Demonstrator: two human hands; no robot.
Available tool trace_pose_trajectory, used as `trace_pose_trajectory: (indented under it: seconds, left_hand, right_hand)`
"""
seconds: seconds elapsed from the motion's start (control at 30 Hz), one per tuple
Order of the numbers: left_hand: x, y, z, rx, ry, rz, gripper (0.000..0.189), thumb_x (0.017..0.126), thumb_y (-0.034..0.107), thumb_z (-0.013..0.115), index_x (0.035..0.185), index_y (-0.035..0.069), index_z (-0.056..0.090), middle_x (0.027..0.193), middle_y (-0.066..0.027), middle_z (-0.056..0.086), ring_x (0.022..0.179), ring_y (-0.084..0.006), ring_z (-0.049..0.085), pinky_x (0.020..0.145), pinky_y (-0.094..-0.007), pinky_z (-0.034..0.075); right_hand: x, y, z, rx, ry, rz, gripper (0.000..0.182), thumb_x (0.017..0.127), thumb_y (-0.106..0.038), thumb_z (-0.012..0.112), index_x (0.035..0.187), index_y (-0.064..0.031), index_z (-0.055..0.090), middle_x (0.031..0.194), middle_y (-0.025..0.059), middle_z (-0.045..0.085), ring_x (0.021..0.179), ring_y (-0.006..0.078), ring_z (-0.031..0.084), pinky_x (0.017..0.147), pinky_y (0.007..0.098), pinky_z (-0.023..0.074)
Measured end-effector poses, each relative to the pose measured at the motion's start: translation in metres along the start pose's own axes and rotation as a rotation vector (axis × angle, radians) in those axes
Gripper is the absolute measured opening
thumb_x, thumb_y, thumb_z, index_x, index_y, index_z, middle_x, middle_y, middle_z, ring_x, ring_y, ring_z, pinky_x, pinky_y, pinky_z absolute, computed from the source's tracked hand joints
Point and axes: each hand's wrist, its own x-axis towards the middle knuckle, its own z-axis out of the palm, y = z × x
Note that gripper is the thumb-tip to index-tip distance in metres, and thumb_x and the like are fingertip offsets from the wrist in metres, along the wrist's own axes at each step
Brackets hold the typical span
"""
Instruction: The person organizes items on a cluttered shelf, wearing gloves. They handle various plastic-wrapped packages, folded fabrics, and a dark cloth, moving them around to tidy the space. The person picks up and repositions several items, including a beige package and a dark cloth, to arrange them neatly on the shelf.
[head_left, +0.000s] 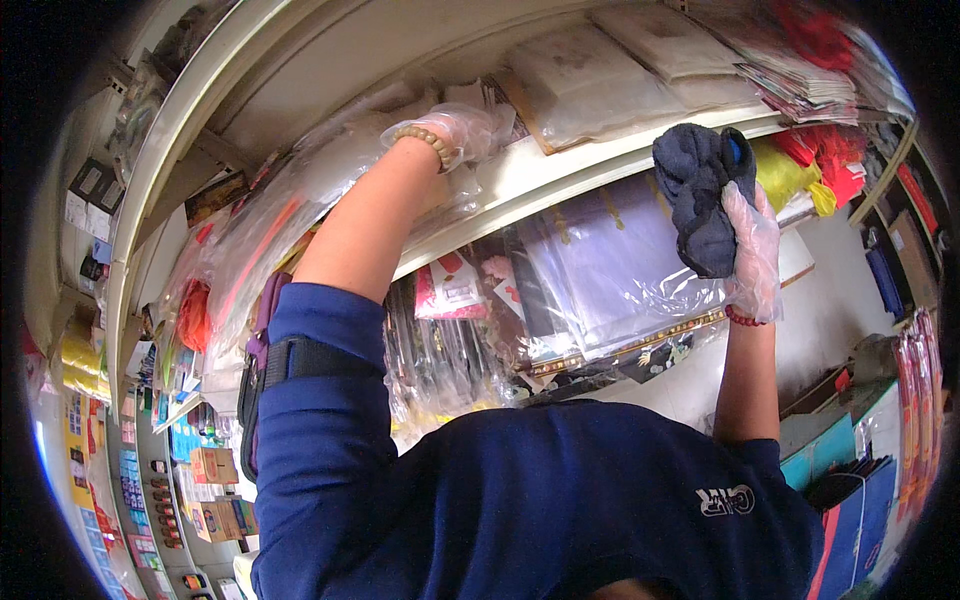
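Observation:
My left hand (457, 129), in a clear disposable glove and with a beaded bracelet at the wrist, reaches onto a white metal shelf (525, 169). It touches clear plastic-wrapped goods (352, 154) there; its blurred fingers do not show whether they grip anything. My right hand (752, 255), gloved likewise and wearing a red bead bracelet, holds up a bunched dark navy cloth (697, 202) in front of the shelf edge. Right of my left hand, flat plastic-wrapped packs (585, 82) lie on the shelf.
Under the shelf hang plastic-covered purple packs (607, 262) and a pink packet (450, 286). Paper stacks (799, 82) and red and yellow bags (795, 172) sit to the right. Blue folders (862, 517) stand lower right. Left are shelves with cartons (215, 465) and a curved-looking shelf edge (127, 247).

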Motion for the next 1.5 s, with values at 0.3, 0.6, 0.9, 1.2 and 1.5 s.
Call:
trace_pose_trajectory:
  seconds: [0.3, 0.6, 0.9, 1.2, 1.5]
  left_hand:
    - [0.013, -0.006, 0.006, 0.199, 0.121, -0.083, 0.042, 0.094, 0.020, 0.048, 0.134, 0.010, 0.056, 0.130, -0.0175, 0.060, 0.121, -0.0309, 0.058, 0.100, -0.0407, 0.047]
    - [-0.093, -0.022, -0.003, -0.265, 0.600, 0.357, 0.044, 0.096, 0.037, 0.053, 0.131, 0.011, 0.058, 0.126, -0.0193, 0.062, 0.117, -0.0378, 0.056, 0.101, -0.0450, 0.043]
    - [-0.244, -0.002, 0.076, -0.612, 0.920, 0.370, 0.021, 0.087, 0.011, 0.064, 0.106, 0.009, 0.069, 0.098, -0.0120, 0.070, 0.091, -0.0308, 0.065, 0.084, -0.0398, 0.051]
    - [-0.284, 0.022, 0.127, -1.079, 0.882, 0.223, 0.056, 0.090, 0.021, 0.062, 0.140, 0.002, 0.047, 0.140, -0.0240, 0.049, 0.125, -0.0374, 0.051, 0.107, -0.0409, 0.039]
    - [-0.281, 0.043, 0.144, -1.228, 0.889, 0.411, 0.079, 0.093, 0.032, 0.059, 0.152, -0.002, 0.021, 0.154, -0.0261, 0.031, 0.143, -0.0352, 0.032, 0.116, -0.0387, 0.026]
  right_hand:
    - [-0.023, -0.003, 0.040, -0.046, 0.092, -0.027, 0.042, 0.093, -0.015, 0.066, 0.128, 0.0046, 0.054, 0.118, 0.0124, 0.066, 0.096, 0.0193, 0.067, 0.084, 0.0322, 0.0540]
    - [-0.010, 0.006, 0.071, -0.188, -0.001, -0.057, 0.050, 0.095, -0.012, 0.060, 0.139, 0.0052, 0.044, 0.132, 0.0193, 0.058, 0.114, 0.0281, 0.063, 0.095, 0.0367, 0.0523]
    - [0.013, 0.009, 0.148, -0.497, -0.064, -0.125, 0.043, 0.084, -0.020, 0.078, 0.118, 0.0024, 0.063, 0.105, 0.0061, 0.068, 0.090, 0.0113, 0.063, 0.083, 0.0271, 0.0513]
    - [-0.025, 0.028, 0.212, -0.141, -0.230, 0.058, 0.044, 0.089, -0.014, 0.071, 0.127, 0.0020, 0.056, 0.112, 0.0093, 0.067, 0.096, 0.0166, 0.065, 0.087, 0.0304, 0.0533]
    - [-0.063, 0.089, 0.251, -0.223, -0.196, 0.043, 0.040, 0.085, -0.007, 0.074, 0.122, 0.0020, 0.061, 0.108, 0.0050, 0.067, 0.093, 0.0118, 0.062, 0.086, 0.0269, 0.0509]
